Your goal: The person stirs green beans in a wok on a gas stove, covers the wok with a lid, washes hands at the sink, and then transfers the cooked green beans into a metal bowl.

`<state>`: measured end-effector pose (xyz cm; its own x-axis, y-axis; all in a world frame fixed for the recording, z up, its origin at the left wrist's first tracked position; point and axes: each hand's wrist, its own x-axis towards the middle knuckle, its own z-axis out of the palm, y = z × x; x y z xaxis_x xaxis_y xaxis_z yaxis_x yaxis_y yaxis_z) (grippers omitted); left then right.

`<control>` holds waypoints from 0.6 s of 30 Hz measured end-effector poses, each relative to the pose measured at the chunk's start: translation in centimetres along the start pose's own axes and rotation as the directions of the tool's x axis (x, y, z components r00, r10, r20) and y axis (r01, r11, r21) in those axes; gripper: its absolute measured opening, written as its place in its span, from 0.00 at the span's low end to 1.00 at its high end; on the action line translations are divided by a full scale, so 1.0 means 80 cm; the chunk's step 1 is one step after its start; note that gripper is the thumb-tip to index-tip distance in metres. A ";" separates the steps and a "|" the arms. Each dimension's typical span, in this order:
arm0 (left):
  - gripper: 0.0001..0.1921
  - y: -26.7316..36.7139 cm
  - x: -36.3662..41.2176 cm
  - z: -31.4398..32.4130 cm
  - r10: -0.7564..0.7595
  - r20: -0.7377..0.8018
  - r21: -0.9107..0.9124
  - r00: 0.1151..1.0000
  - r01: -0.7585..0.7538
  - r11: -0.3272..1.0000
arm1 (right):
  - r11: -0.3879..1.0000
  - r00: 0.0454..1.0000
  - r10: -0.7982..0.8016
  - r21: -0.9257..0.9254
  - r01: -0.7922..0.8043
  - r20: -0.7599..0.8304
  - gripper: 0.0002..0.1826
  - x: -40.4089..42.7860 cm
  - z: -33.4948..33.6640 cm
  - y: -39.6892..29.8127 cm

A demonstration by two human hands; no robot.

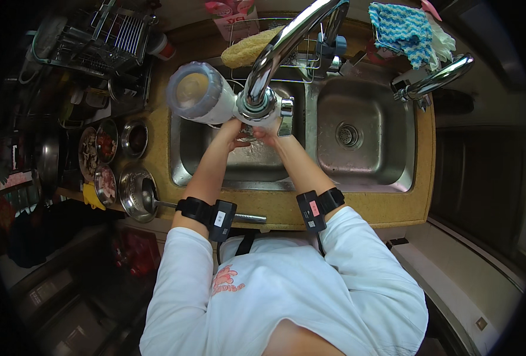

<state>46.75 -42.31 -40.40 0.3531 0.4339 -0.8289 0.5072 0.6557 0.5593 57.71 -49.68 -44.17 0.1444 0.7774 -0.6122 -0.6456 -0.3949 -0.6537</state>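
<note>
Both my hands reach into the left basin (256,167) of a stainless steel double sink, under a chrome gooseneck faucet (266,58). A tap-mounted water filter (220,100) with a translucent round cap sticks out to the left of its base and covers part of my hands. My left hand (232,134) shows its wrist and a few slightly parted fingers. Close beside it, my right hand (267,134) has its fingers bent towards the left one, below a chrome lever (286,122). Whether anything lies between the hands is hidden.
Left of the sink stand bowls of cut food (107,140) and a metal bowl (132,202) with a ladle (148,196), its handle jutting along the counter's front edge. A wire rack (309,62) holds a loofah (249,46). A second chrome spout (441,80) stands right, near a blue cloth (401,29).
</note>
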 end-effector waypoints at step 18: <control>0.25 0.009 -0.038 -0.033 0.135 0.521 0.685 0.843 -0.508 0.522 | 0.413 0.852 -0.518 -0.849 0.328 0.077 0.36 -0.098 -0.190 -0.222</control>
<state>43.96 -41.55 -37.53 0.7759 0.1324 -0.6168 0.6243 -0.3015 0.7206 79.43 -56.18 -34.49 0.3997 0.9045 -0.1485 0.4175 -0.3239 -0.8490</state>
